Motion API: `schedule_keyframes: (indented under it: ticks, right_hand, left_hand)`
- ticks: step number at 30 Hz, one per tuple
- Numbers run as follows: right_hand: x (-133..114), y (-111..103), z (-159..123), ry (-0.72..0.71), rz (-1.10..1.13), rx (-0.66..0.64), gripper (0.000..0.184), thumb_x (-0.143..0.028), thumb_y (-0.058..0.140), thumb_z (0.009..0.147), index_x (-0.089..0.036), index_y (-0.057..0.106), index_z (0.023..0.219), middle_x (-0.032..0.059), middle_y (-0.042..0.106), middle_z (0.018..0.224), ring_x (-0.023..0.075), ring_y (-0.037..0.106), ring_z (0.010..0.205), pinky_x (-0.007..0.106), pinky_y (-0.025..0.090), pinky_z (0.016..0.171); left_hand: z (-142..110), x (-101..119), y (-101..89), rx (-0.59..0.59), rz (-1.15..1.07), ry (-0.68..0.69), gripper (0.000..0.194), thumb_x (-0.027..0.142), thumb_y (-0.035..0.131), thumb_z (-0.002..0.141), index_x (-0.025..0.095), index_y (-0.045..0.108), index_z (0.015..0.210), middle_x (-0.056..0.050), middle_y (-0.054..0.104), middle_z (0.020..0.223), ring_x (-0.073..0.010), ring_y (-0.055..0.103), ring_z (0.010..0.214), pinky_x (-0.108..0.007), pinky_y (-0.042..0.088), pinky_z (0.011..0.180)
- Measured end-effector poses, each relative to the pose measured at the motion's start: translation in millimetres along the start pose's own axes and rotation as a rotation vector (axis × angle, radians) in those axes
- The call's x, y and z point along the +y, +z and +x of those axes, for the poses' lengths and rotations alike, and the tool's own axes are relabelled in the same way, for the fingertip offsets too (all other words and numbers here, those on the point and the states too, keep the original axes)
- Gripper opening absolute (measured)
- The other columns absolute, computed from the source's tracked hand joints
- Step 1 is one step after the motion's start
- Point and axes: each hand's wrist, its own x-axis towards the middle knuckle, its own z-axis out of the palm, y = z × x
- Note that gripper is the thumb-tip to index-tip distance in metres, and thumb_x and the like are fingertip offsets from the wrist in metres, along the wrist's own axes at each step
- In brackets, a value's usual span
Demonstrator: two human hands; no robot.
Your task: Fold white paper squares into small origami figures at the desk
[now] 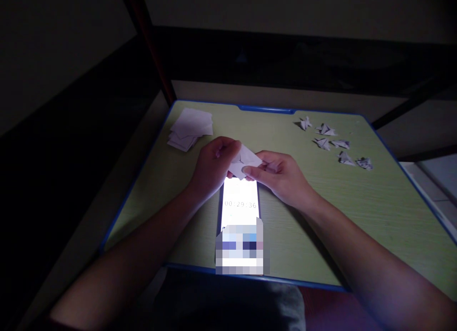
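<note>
A small folded piece of white paper (246,160) is held up between both hands over the middle of the table. My left hand (216,162) pinches its left edge, thumb on top. On the right side, my right hand (280,171) grips the lower edge with the thumb pressed on its face; the other fingers curl behind, partly hidden. Creases run across the paper, and its outline is roughly a diamond. Just below the hands lies a phone (240,212) with a bright screen showing a running-time display; its lower part is blurred out.
A stack of white paper sheets (193,123) lies at the table's far left. Several folded paper figures (323,143) sit at the far right. The pale green table (296,245) has a blue rim. Dark surroundings lie beyond it.
</note>
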Motion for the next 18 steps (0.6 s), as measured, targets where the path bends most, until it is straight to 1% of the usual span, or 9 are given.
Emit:
schedule_keyframes:
  ticks: [4,7,9,11,14,18]
  right_hand:
    - [5.4,-3.0,2.8,0.017,0.040,0.055,0.022,-0.032,0.082,0.069,-0.015,0.069,0.076,-0.0010,0.066,0.061,0.0109,0.056,0.055,0.027,0.040,0.053]
    - [11.2,-6.0,5.9,-0.023,0.099,0.117,0.020,-0.031,0.080,0.072,-0.017,0.066,0.071,-0.0021,0.063,0.059,0.0106,0.055,0.055,0.027,0.039,0.055]
    - [14.5,-7.7,7.5,-0.048,0.134,0.159,0.018,-0.030,0.076,0.076,-0.018,0.065,0.070,-0.0027,0.063,0.058,0.0099,0.053,0.053,0.028,0.037,0.055]
    - [16.6,-8.7,8.3,-0.058,0.165,0.179,0.015,-0.028,0.074,0.079,-0.018,0.066,0.070,-0.0029,0.063,0.058,0.0094,0.052,0.052,0.028,0.036,0.055]
    - [17.2,-9.3,7.7,-0.072,0.193,0.157,0.013,-0.026,0.074,0.079,-0.019,0.067,0.071,-0.0032,0.062,0.060,0.0092,0.051,0.053,0.028,0.034,0.055]
    - [13.0,-8.7,6.1,-0.142,0.236,0.105,0.009,-0.028,0.076,0.078,-0.021,0.071,0.079,-0.0026,0.063,0.066,0.0107,0.053,0.061,0.028,0.038,0.060]
  left_hand:
    - [-1.3,3.0,-0.9,-0.052,0.003,-0.005,0.022,0.035,0.064,0.079,0.018,0.054,0.070,0.002,0.053,0.055,-0.0074,0.049,0.041,-0.019,0.036,0.032]
    - [-4.3,6.7,-1.9,-0.147,0.012,-0.006,0.021,0.037,0.060,0.081,0.018,0.055,0.073,0.000,0.057,0.055,-0.0095,0.053,0.043,-0.021,0.039,0.036]
    - [-6.6,9.6,-1.8,-0.203,0.043,-0.013,0.017,0.033,0.058,0.077,0.017,0.056,0.074,0.000,0.059,0.057,-0.0099,0.056,0.045,-0.021,0.042,0.039]
    - [-8.5,12.2,-0.8,-0.203,0.112,-0.003,0.013,0.029,0.058,0.074,0.016,0.056,0.073,0.001,0.060,0.059,-0.0084,0.056,0.047,-0.020,0.044,0.042]
    - [-9.7,13.4,1.7,-0.152,0.218,0.037,0.012,0.026,0.058,0.074,0.016,0.054,0.068,0.003,0.059,0.058,-0.0068,0.055,0.046,-0.018,0.043,0.043]
    - [-9.7,10.4,4.1,-0.147,0.267,0.072,0.013,0.024,0.056,0.076,0.017,0.053,0.066,0.004,0.058,0.055,-0.0068,0.053,0.045,-0.018,0.042,0.042]
